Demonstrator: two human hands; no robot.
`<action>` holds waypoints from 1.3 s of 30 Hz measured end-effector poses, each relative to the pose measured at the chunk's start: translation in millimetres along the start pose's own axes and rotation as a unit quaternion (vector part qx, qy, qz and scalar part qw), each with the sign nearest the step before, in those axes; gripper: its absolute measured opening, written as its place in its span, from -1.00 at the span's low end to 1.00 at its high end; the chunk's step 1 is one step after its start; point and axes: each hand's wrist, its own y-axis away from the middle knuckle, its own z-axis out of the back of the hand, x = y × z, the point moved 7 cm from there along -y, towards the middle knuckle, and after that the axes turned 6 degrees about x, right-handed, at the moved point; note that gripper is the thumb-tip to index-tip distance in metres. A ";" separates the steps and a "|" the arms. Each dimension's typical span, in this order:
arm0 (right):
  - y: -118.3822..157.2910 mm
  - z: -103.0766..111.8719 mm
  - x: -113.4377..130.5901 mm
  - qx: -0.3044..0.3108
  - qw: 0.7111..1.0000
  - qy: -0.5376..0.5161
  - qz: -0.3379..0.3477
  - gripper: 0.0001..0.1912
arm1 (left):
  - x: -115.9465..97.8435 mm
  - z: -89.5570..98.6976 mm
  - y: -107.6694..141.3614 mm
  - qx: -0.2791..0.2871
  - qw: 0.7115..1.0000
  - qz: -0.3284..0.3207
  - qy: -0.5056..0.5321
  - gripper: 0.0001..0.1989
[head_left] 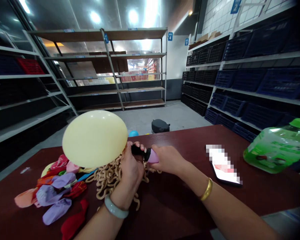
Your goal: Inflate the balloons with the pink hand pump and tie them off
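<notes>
A large inflated pale yellow balloon sits just left of my left hand. That hand is closed around the balloon's neck end and the black front part of a balloon pump; the join between them is hidden by the fingers. My right hand grips the pump's pink-purple end. Beneath my left hand lies a heap of beige, curly, rope-like pieces. To its left is a pile of deflated balloons in purple, red, orange and pink, with a red one closer to me.
On the dark red table lie a lit phone and, farther right, a green-liquid jug. Beyond the table, a dark grey bag-like object and a blue balloon show. Shelving with dark crates lines the right side.
</notes>
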 end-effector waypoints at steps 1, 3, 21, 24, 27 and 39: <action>-1.0 -1.6 -0.3 0.002 1.000 -0.002 0.000 -0.59 | -0.4 2.6 -2.7 -0.001 1.000 0.002 -0.001 -0.84; -3.0 -5.4 -1.6 0.013 1.000 -0.004 -0.002 -0.60 | -4.7 9.8 -10.1 -0.007 1.000 -0.002 -0.006 -0.81; 2.3 0.2 -4.7 0.029 0.999 0.012 0.016 -0.63 | -78.5 48.6 -42.9 -0.053 0.993 -0.103 -0.010 -0.77; 3.1 0.5 -7.5 0.028 0.999 0.015 0.010 -0.62 | -55.4 34.1 -32.8 -0.031 0.997 -0.077 -0.009 -0.77; 3.4 -0.5 -7.3 0.032 0.999 0.016 0.008 -0.59 | -24.7 17.2 -18.1 -0.010 0.999 -0.038 -0.005 -0.80; 2.5 -2.7 -3.0 0.028 1.000 -0.001 0.002 -0.54 | 6.0 7.1 -1.2 -0.015 1.000 -0.007 -0.005 -0.83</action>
